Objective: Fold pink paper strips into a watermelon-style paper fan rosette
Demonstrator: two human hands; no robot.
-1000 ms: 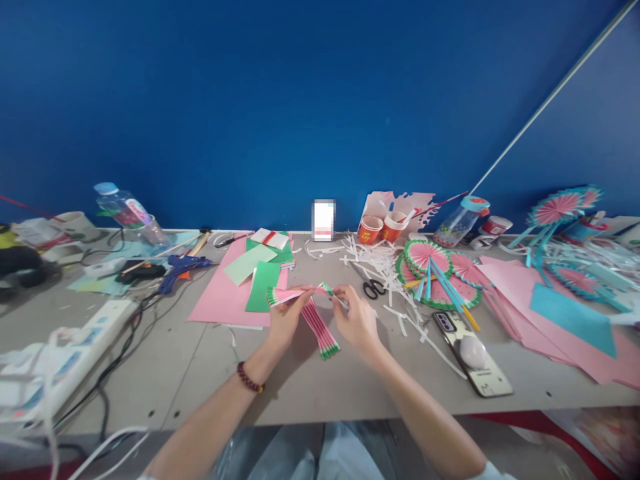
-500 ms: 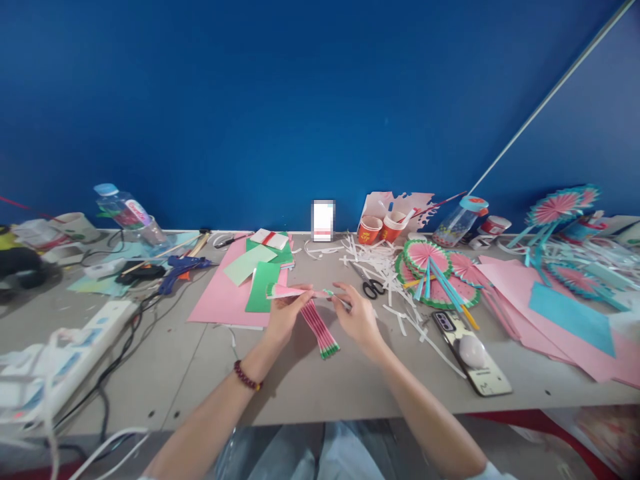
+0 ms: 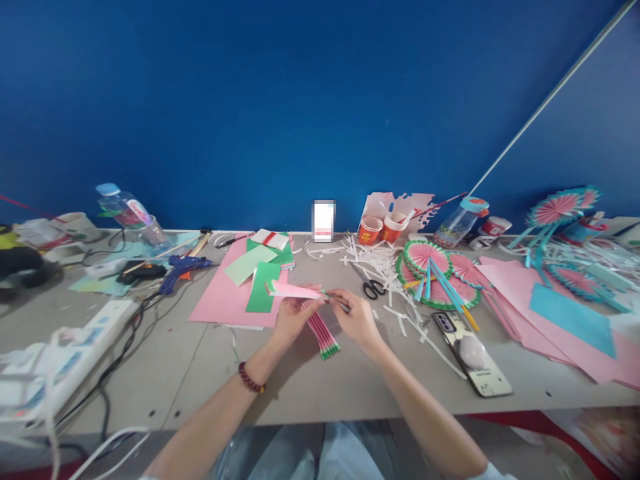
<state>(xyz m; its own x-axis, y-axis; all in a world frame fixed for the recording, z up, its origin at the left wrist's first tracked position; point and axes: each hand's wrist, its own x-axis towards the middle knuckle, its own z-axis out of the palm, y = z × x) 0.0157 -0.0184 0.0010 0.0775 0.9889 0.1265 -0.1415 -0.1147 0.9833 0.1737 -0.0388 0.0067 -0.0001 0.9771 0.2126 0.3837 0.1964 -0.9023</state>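
My left hand (image 3: 295,321) is closed on a folded pink paper strip (image 3: 295,291) with green ends, held just above the table. At the strip's right end, my right hand (image 3: 354,316) pinches it with thumb and fingers; a thin light edge shows between them. Below the hands lies a second pleated pink strip (image 3: 323,331) with a green lower edge, partly hidden by my left hand. Behind the strip's left end is a green paper piece (image 3: 261,300) on a large pink sheet (image 3: 215,300).
Black-handled scissors (image 3: 374,289) and white paper scraps (image 3: 373,257) lie to the right. Watermelon-patterned paper fans (image 3: 427,259), a phone (image 3: 493,377) and pink sheets (image 3: 530,327) are farther right. A blue glue gun (image 3: 183,268) and a power strip (image 3: 95,340) lie left.
The held strip has turned slightly, showing more of its pink face. My left hand has shifted a little right and down, with its fingers lower on the strip.
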